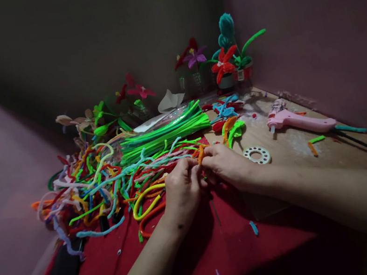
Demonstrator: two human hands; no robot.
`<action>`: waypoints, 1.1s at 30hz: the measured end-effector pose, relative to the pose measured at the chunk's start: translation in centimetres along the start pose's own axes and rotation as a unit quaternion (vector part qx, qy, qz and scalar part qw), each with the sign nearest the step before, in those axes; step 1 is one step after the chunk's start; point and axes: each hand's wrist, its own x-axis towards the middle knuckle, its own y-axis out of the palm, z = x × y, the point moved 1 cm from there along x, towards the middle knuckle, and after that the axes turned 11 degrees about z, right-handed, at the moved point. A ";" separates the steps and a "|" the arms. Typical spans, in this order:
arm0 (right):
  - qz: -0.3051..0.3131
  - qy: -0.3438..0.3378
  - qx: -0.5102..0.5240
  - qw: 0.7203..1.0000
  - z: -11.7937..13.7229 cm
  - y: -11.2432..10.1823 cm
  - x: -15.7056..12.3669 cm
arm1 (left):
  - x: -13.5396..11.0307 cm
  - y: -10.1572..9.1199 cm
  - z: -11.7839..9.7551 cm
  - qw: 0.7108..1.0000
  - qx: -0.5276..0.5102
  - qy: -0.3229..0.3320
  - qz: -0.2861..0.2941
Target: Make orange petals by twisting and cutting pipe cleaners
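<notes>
My left hand (182,190) and my right hand (225,164) meet over the red cloth (204,252), fingers pinched together on a short orange pipe cleaner (201,153) that sticks up between them. Just left of the hands lies a tangled heap of pipe cleaners (96,186) in many colours. A bundle of bright green pipe cleaners (165,133) lies behind the hands.
A pink glue gun (296,121) lies on a wooden board (295,151) at the right, beside a white tape ring (256,154). Finished pipe-cleaner flowers (224,65) stand in small pots against the back wall. Crumpled white paper (170,100) sits behind the green bundle.
</notes>
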 end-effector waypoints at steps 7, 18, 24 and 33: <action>-0.005 -0.040 -0.020 0.999 -0.1 0.0 0.0 | 0.3 -0.5 -0.8 0.964 -0.247 -0.081 0.049; 0.007 -0.073 -0.062 0.995 -0.1 -0.3 -0.1 | 0.6 -2.8 -1.1 0.964 -0.253 -0.076 0.005; 0.050 -0.062 0.006 0.997 0.1 -0.2 -0.3 | 0.7 -2.7 -0.3 0.936 -0.338 -0.093 0.027; 0.051 -0.061 0.029 0.996 0.0 -0.1 -0.5 | 0.6 -2.0 -0.4 0.942 -0.326 -0.083 -0.006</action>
